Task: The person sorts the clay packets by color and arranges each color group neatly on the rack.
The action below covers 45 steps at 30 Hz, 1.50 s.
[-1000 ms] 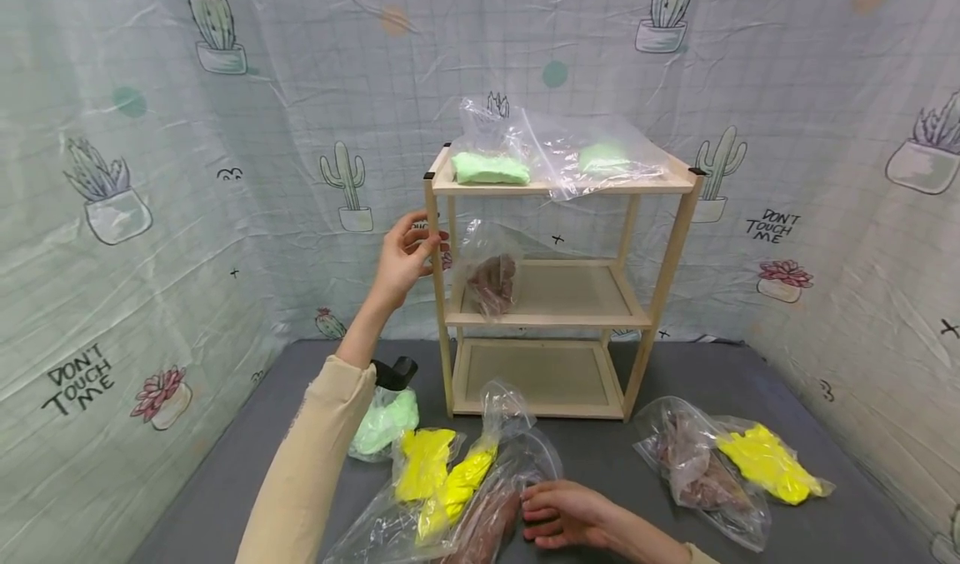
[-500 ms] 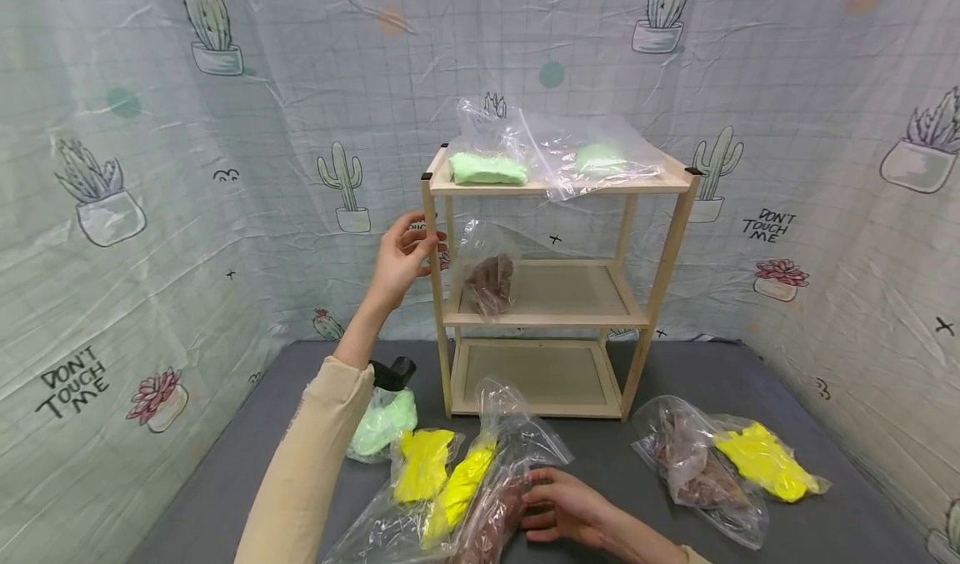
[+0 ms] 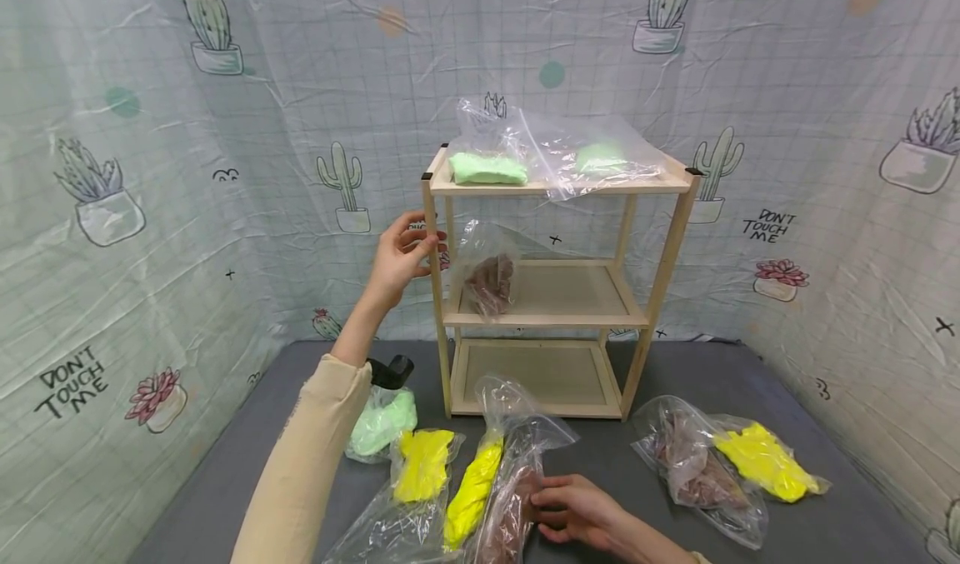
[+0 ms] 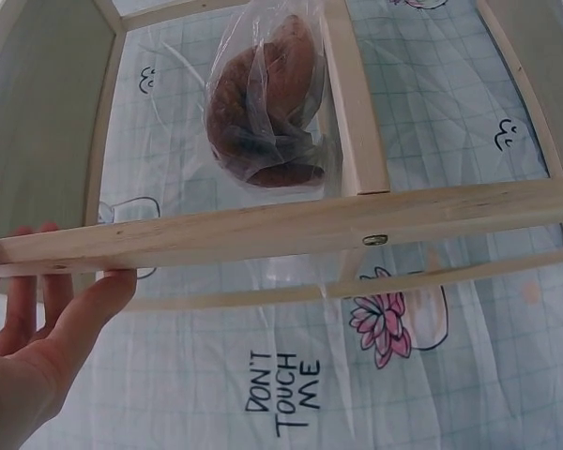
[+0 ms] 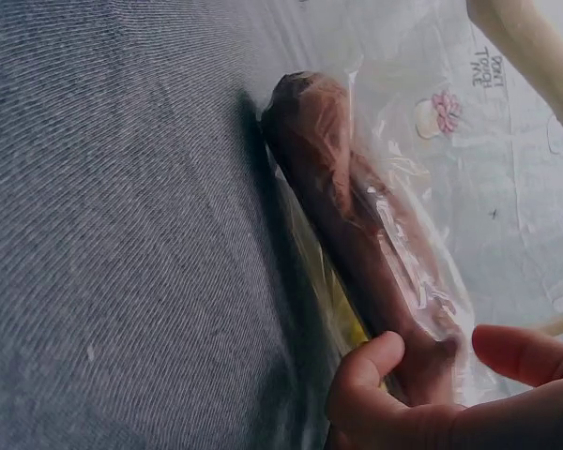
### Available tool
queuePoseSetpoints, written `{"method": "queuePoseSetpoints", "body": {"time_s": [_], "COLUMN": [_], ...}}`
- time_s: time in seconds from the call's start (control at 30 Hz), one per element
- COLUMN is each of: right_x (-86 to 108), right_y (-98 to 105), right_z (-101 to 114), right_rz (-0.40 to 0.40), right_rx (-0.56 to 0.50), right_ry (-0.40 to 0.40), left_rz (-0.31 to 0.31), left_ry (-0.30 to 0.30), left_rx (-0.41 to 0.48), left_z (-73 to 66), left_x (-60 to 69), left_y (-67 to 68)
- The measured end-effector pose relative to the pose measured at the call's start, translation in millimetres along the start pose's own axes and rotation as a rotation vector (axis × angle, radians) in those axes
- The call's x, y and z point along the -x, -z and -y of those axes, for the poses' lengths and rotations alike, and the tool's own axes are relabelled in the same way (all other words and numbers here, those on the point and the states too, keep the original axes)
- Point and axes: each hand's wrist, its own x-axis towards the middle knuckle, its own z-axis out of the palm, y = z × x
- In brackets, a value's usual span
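My left hand (image 3: pixel 397 260) holds the left front post (image 3: pixel 439 339) of a wooden shelf rack (image 3: pixel 547 322), thumb on one side and fingers reaching round the other. In the left wrist view, a clear bag with a brown item (image 4: pixel 267 108) stands behind that post on the middle shelf. Down on the table, my right hand (image 3: pixel 577 510) grips the side of a long clear bag with a brown item (image 3: pixel 510 506). Its thumb and a finger lie on either side of the bag's near end in the right wrist view. Alongside lies a bag with a yellow item (image 3: pixel 474 485).
Two bags with pale green contents (image 3: pixel 487 169) lie on the top shelf. Left on the table are another yellow bag (image 3: pixel 422 464) and a green one (image 3: pixel 382 422). To the right lie a brown bag (image 3: pixel 693 468) and a yellow bag (image 3: pixel 768 461). Printed cloth walls surround the table.
The brown bag at my right hand has shifted right and turned straighter, and the yellow bag beside it has swung right too. My right hand moved slightly right. The left hand stays on the post.
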Motion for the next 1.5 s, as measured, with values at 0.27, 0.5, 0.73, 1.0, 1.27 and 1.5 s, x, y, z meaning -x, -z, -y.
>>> {"method": "queuePoseSetpoints", "body": {"time_s": [0.27, 0.5, 0.73, 1.0, 1.27, 1.5], "right_x": [3.4, 4.3, 6.0, 5.7, 6.2, 11.8], "right_y": [7, 10, 15, 18, 21, 25], "right_z": [1, 2, 2, 1, -1, 2], "right_rz": [0.01, 0.035, 0.108, 0.058, 0.097, 0.188], "right_rx": [-0.024, -0.063, -0.107, -0.107, -0.107, -0.137], "right_ry": [0.019, -0.003, 0.019, 0.074, 0.108, 0.126], "left_rz": [-0.007, 0.003, -0.001, -0.012, -0.005, -0.012], "left_ry": [0.011, -0.007, -0.015, 0.002, -0.006, 0.004], "left_rx": [-0.003, 0.002, 0.006, 0.01, 0.007, 0.005], "left_z": [1.1, -1.0, -1.1, -0.1, -1.6, -1.6], "left_x": [0.8, 0.5, -0.2, 0.6, 0.7, 1.0], "left_y": [0.2, -1.1, -2.2, -2.3, -2.4, -2.0]}}
